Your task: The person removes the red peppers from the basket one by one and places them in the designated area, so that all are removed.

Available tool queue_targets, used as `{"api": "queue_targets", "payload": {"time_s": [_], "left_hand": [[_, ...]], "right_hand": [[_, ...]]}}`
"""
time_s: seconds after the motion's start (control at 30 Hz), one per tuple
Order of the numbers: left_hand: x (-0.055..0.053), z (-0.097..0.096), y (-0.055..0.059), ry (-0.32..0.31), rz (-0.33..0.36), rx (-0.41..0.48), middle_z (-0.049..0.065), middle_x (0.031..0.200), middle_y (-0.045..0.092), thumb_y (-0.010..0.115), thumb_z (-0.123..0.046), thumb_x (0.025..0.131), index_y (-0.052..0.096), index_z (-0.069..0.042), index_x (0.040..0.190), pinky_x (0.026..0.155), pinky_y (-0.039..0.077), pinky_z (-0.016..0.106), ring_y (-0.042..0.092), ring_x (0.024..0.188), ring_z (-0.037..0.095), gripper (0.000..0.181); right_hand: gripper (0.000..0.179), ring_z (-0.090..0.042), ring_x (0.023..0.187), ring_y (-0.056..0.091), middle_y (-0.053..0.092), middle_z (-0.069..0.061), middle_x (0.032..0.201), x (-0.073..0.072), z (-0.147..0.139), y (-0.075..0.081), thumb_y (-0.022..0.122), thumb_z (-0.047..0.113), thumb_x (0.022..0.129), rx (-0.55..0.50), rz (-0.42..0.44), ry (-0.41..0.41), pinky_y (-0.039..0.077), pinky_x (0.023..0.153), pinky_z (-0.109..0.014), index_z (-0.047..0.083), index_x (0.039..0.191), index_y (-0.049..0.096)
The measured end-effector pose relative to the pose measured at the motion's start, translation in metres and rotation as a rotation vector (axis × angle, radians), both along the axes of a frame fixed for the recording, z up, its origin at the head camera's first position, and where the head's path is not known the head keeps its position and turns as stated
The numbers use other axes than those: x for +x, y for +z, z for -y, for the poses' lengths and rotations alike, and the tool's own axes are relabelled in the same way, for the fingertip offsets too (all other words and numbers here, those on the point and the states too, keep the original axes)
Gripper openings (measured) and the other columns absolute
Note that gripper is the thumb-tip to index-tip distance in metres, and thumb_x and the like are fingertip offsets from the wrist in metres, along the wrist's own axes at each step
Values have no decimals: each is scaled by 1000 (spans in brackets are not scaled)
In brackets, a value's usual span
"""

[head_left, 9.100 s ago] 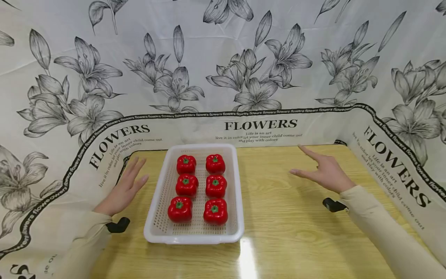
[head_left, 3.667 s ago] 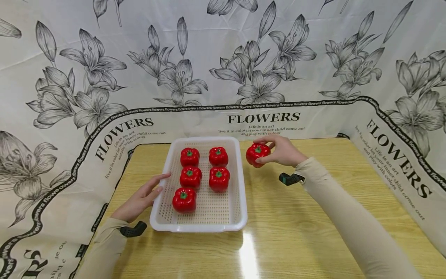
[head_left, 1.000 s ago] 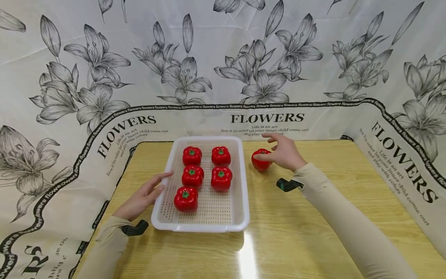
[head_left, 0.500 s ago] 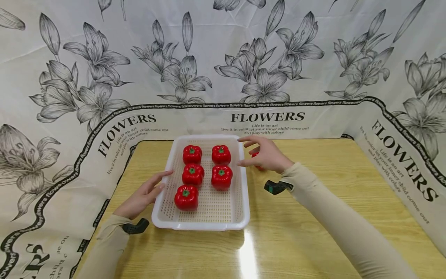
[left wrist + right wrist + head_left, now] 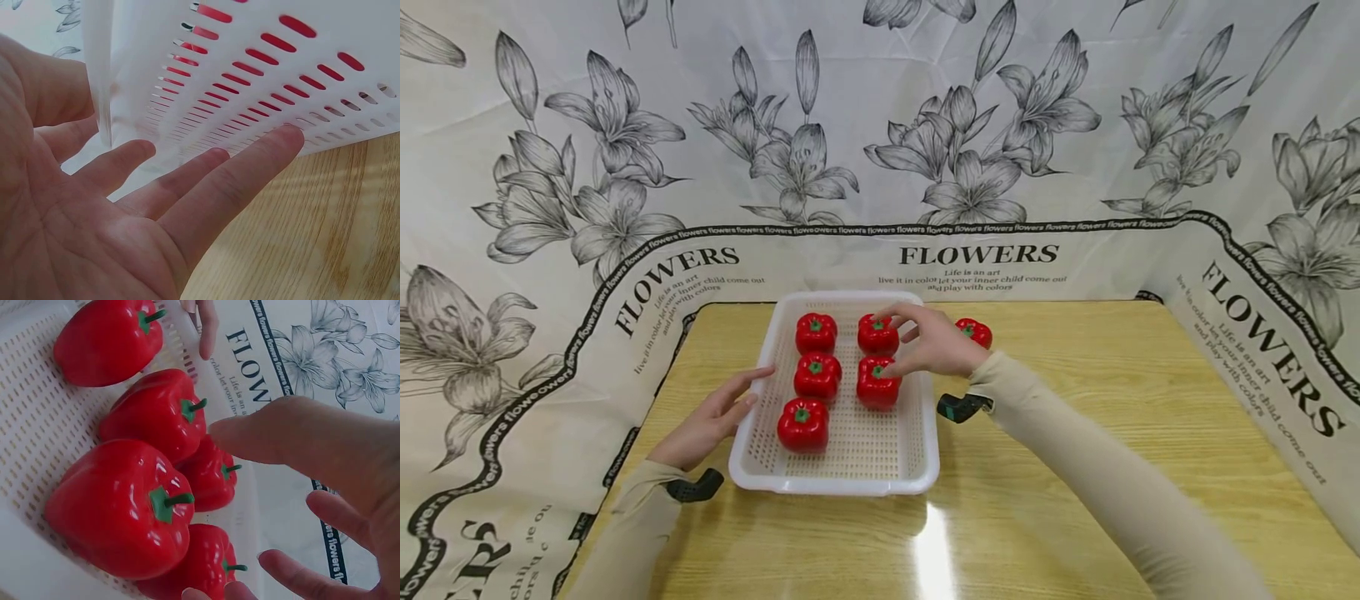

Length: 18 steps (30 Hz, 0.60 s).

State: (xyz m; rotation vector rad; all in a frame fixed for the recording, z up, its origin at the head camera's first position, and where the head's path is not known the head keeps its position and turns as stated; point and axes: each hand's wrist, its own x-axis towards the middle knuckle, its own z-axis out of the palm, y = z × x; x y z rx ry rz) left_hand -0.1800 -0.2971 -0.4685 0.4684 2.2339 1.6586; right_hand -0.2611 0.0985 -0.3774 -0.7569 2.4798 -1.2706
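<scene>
A white perforated basket [image 5: 928,454] holds several glossy red bell peppers, three in the left column and two in the right. My left hand [image 5: 703,429] holds the basket's left rim, its fingers lying along the outer wall in the left wrist view. My right hand [image 5: 936,337] is over the right column with its fingers spread around air. Beneath it are the far right pepper [image 5: 871,337] and the near right pepper [image 5: 874,393]. In the right wrist view, the thumb [image 5: 269,434] hovers above the green stems. Another bell pepper [image 5: 976,328], partly hidden behind my right hand, stands right of the basket.
The wooden table [image 5: 1075,500] extends to the right of and in front of the basket. A white cloth [image 5: 850,167] printed with flowers hangs behind and along both sides. Each wrist carries a black camera [image 5: 962,407].
One pepper was carried from the basket's near right spot to the table on its right and let go. My right hand then moved left, back over the basket. The left hand stays at the rim.
</scene>
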Motion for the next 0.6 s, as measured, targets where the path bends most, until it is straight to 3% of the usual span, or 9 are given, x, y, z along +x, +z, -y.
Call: {"api": "queue_targets", "payload": {"time_s": [0.17, 0.4, 0.6], "left_hand": [[1, 1, -1, -1, -9, 1, 18, 181, 12, 46, -29, 120, 33, -17, 172, 108, 54, 59, 34, 154, 56, 55], [1, 0, -1, -2, -21, 7, 17, 181, 13, 46, -27, 120, 36, -19, 171, 109, 53, 61, 33, 155, 55, 53], [1, 0, 0, -6, -24, 7, 17, 181, 13, 45, -27, 120, 35, -17, 171, 109, 53, 61, 32, 155, 56, 53]], "right_hand": [[78, -54, 123, 62, 59, -28, 141, -2, 11, -4, 97, 12, 80, 50, -11, 49, 62, 89, -48, 7, 150, 61], [70, -42, 126, 61, 65, -25, 138, -1, 22, -6, 98, 16, 78, 183, -71, 79, 57, 100, -49, 7, 141, 69], [67, -41, 129, 59, 65, -25, 137, -1, 28, -8, 99, 17, 79, 235, -96, 92, 55, 105, -49, 9, 139, 71]]}}
